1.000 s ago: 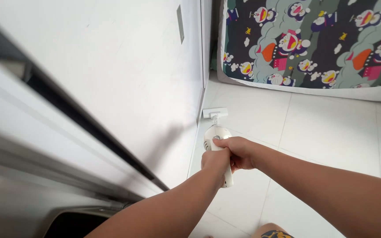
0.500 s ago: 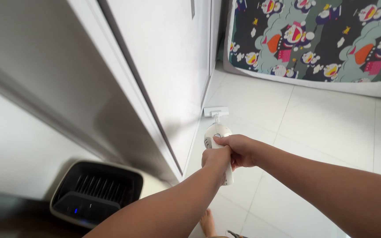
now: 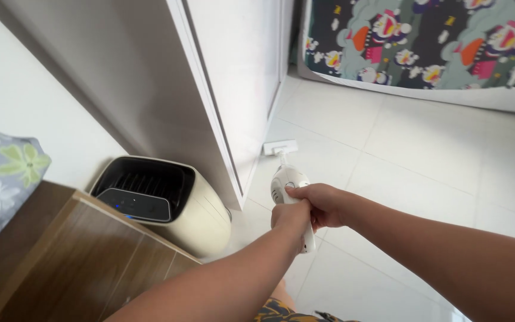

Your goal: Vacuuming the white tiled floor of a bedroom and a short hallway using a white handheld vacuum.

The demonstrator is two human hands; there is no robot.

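Over the white tiled floor [image 3: 424, 179], both hands wrap the white handheld vacuum [image 3: 290, 191]: the left hand [image 3: 290, 217] closed low on its handle, the right hand [image 3: 323, 203] closed just above. Its flat nozzle head [image 3: 279, 146] rests on the tiles beside the white wardrobe [image 3: 233, 77]. A cream air purifier [image 3: 162, 200] stands near.

White vacuum [image 3: 289, 182]; cartoon-patterned mattress [image 3: 424, 42]
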